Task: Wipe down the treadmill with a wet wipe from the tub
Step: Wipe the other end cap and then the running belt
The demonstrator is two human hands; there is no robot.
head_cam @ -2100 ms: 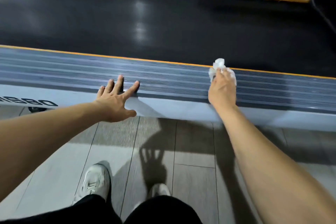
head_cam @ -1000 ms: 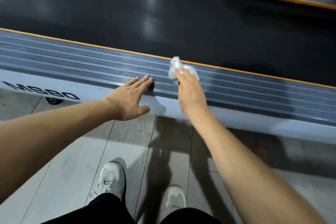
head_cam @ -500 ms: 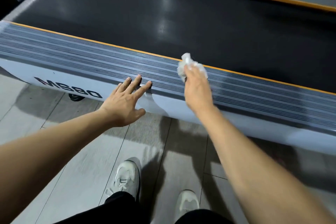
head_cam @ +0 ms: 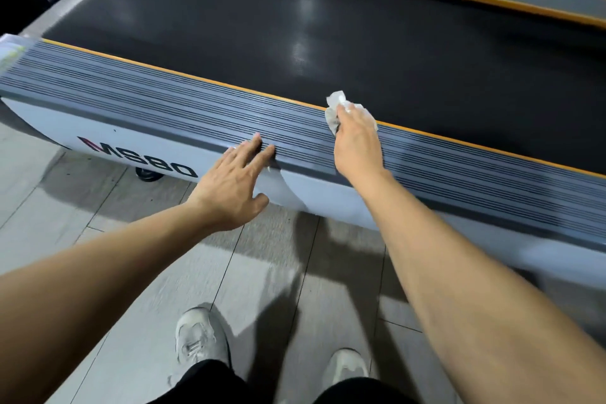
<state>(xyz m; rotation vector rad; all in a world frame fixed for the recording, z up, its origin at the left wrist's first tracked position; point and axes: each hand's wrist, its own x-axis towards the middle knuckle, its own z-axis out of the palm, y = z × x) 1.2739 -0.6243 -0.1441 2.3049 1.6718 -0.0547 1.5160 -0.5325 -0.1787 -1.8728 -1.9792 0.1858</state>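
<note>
Right hand (head_cam: 355,144) clamps the crumpled wipe (head_cam: 336,105) on the rail (head_cam: 164,102); left hand (head_cam: 234,184), at 9 o'clock, rests flat, fingers straight. Wipe likely limp, damp, light: bunch it, palm pressing.

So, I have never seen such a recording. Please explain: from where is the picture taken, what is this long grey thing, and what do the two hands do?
The camera sits on the person's head and looks down, so you see their own arms and white shoes on the floor. The long thing is a treadmill: a ribbed grey side rail beside the black running belt. The right hand grips a crumpled white wet wipe and presses it on the rail near its orange edge. The left hand holds nothing; its straight fingers rest on the rail's outer edge. The tub of wipes is not visible.
</note>
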